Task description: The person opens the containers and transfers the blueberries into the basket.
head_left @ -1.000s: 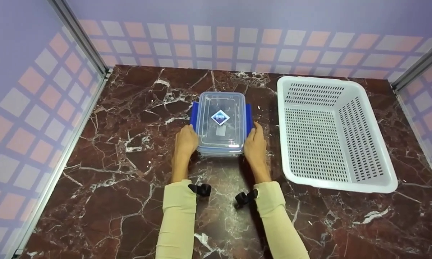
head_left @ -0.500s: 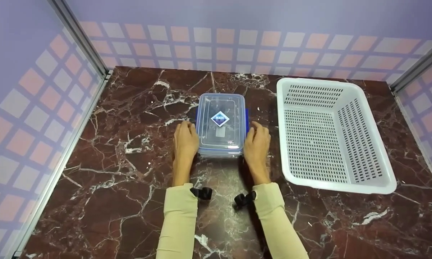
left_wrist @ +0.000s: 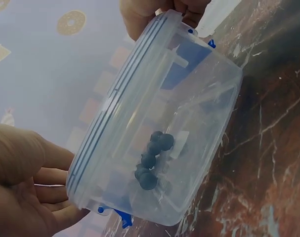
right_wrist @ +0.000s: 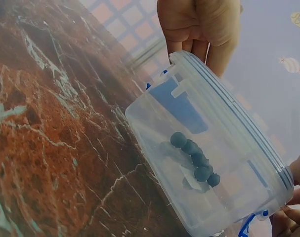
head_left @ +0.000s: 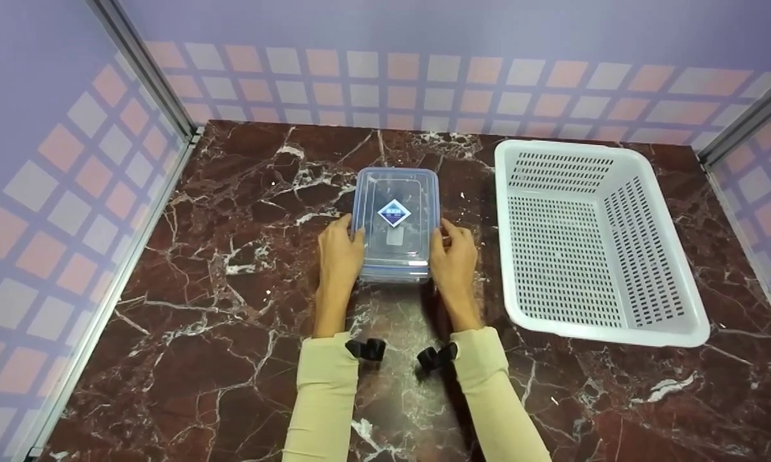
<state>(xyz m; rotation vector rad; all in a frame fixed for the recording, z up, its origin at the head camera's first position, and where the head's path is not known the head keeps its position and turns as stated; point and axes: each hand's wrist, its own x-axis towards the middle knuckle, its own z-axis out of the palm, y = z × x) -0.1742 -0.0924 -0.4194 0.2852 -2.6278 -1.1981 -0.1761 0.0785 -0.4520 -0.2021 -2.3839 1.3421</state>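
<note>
A clear plastic food container point(head_left: 385, 275) stands on the marbled tabletop, its lid point(head_left: 411, 247) in place and bearing a diamond-shaped blue label. Through the wall several dark round berries, like blueberries point(left_wrist: 148, 160), show in a short row on its floor. My left hand point(head_left: 340, 256) grips the left side, thumb along the lid's edge. On the right side my right hand point(head_left: 455, 260) holds the rim with thumb on the lid's edge and fingers beyond it. In the right wrist view a blue side latch point(right_wrist: 179, 106) hangs along the wall; the head view hides both latches.
To the right stands a white perforated basket point(head_left: 508, 256), a short gap away from my right hand. Purple walls with pink and white squares point(head_left: 403, 66) enclose the tabletop point(head_left: 231, 359) at the back and sides.
The blue side latches stuck out beside the container a second ago and are now out of sight in the head view. Both hands have shifted inward, thumbs onto the lid's edges.
</note>
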